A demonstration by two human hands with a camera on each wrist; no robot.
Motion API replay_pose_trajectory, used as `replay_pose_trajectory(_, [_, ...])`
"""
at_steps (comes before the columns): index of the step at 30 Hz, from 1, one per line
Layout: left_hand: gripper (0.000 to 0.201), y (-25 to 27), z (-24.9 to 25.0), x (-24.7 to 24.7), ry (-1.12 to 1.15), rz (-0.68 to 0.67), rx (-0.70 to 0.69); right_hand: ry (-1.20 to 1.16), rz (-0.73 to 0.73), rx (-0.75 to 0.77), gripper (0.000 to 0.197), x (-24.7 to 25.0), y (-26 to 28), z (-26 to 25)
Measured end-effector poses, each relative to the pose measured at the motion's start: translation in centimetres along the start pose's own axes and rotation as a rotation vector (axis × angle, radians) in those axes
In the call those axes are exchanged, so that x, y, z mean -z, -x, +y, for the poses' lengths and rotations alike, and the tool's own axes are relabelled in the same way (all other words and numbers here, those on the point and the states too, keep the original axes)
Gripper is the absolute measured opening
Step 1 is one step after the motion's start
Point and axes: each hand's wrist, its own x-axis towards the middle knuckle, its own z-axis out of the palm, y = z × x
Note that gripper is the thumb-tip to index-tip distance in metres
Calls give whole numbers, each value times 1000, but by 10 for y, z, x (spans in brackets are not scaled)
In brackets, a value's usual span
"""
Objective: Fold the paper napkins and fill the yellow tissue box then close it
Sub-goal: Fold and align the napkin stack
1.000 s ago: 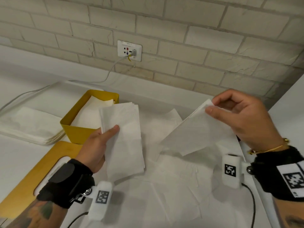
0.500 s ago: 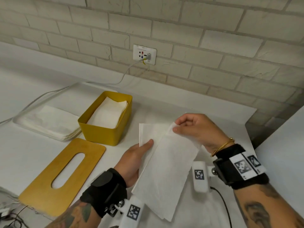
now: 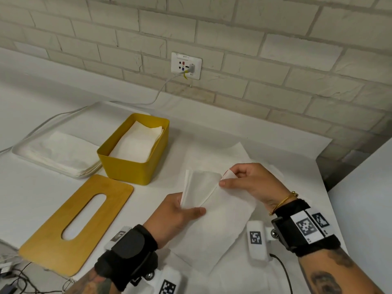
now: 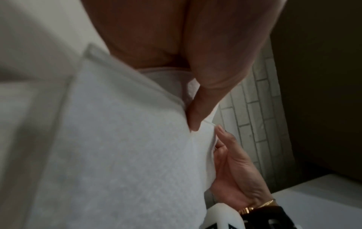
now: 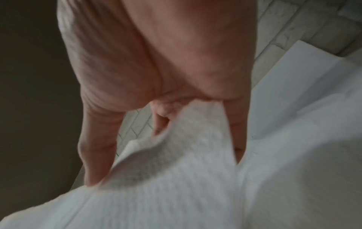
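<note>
Far left: a flat stack of unfolded white paper napkins [image 3: 61,154] lies on the white table [image 3: 275,143].
Lid: a flat yellow wooden lid with an oval slot [image 3: 78,223] rests on the table, in front of the box.
Box: the open yellow tissue box [image 3: 135,168] is partly filled with folded napkins.
Left hand [image 3: 176,217]: thumb on top, pinching the near edge of a folded white napkin [image 3: 201,187] just right of the box.
Right hand [image 3: 252,183]: thumb and forefinger pinch a second white napkin's [image 3: 224,225] top corner, overlapping the first.
Risk: thin paper may tear, or the sheets may slip askew, if the pinches pull unevenly.
</note>
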Motion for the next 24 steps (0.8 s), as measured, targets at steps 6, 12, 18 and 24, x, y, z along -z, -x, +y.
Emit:
replay_pose_trajectory(6, [16,-2,0,-1,69,16,19,-4,128,53,13,8,0,0])
replay_pose_trajectory(12, [27,-7,3,3,285,68,51,-490,96,-70,67,-8,15,28])
replay_pose_trajectory(18, [43,-10,-1,4,350,62,68,-696,154,0,57,-40,24,31])
replay_pose_trajectory(24, [29,-8,1,6,400,107,102,-699,359,42,20,-40,22,29])
